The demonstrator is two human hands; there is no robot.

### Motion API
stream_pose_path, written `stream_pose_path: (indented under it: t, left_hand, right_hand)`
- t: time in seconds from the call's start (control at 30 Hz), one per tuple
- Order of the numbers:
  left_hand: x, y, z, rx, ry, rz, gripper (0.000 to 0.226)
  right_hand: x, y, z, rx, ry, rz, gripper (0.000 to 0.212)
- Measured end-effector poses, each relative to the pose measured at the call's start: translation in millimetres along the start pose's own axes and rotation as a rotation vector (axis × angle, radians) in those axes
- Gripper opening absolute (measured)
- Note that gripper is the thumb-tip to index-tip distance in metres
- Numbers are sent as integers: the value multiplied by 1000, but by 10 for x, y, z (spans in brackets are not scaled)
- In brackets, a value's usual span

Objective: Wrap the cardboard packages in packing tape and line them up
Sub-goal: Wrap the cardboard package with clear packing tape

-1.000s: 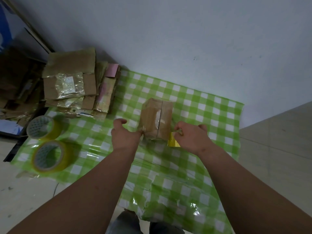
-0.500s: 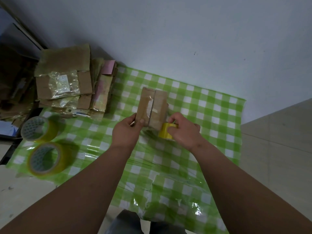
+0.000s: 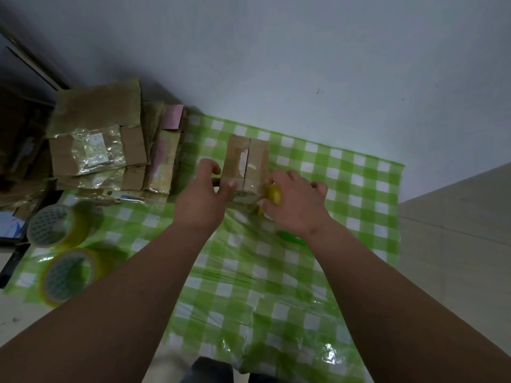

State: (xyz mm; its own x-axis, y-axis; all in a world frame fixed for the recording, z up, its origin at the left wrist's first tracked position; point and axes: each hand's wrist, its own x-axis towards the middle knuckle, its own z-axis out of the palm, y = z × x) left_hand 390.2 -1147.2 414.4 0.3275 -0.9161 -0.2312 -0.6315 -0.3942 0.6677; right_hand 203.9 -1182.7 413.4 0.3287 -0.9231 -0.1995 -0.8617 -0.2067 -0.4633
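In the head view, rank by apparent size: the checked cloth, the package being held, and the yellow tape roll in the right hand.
1. checked cloth
2. package
3. yellow tape roll, mostly hidden by the right hand

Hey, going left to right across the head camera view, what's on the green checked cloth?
Two tape rolls → left hand → cardboard package → yellow tape roll gripped by the right hand.

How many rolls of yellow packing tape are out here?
3: two yellow tape rolls lie on the green checked cloth's left edge, one behind the other; the right hand grips a third, partly hidden.
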Motion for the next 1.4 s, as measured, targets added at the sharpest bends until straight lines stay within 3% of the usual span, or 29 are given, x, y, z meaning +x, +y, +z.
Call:
stream_pose_path:
  t: [0.43,0.67,0.93,1.03,1.23,1.4]
  left_hand:
    - [-44,-177,52,74,3,140,21]
    - [-26,-306,-7,47,-75,196,47]
    - [25,-330,26,187,21,203,40]
    - [24,-362,39,163,20,196,40]
    - [28,-434,101,96,38,92,23]
    - [41,-375,129,66,67,19,14]
  right_hand:
    - [47,42,250,-36,7,12,27]
    - [108,-80,344,-89,54,71,40]
    - [143,-136,281,32,-80,30,39]
    - [183,-121,319,12,-18,66,35]
    - [201,-155,384,-137,-1,153,51]
    - [229,-212,338,-79,-71,148,35]
